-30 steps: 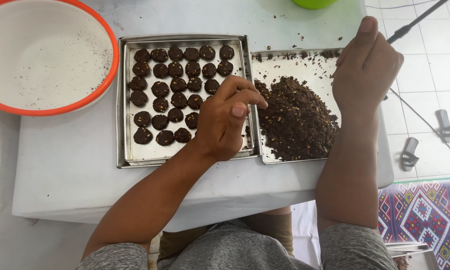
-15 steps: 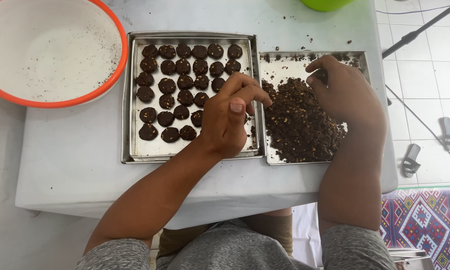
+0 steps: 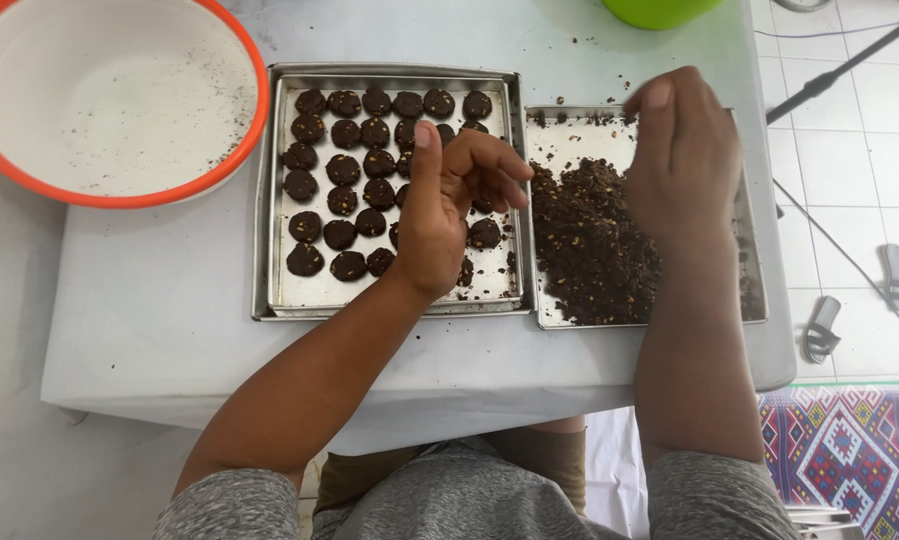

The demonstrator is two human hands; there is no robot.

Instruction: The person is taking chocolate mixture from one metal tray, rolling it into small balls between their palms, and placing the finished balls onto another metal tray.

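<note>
two hands over two metal trays of dark dough

the left hand [image 3: 450,205] hovers half-curled, gripping nothing visible, above the left tray [image 3: 270,200] of round dark cookies [image 3: 345,170]. at its 3 o'clock the right hand [image 3: 680,160] bends fingers-down into the crumbly dark dough [image 3: 590,250] in the right tray [image 3: 755,300]; its grip cannot be told. an orange-rimmed bowl [image 3: 110,100] sits at 9 o'clock.

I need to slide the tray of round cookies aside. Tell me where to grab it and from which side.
Grip the cookie tray by its raised left rim, coming from the left. That edge is bare and free; the left hand covers its right part, and the crumb tray sits tight against its right side.
</note>
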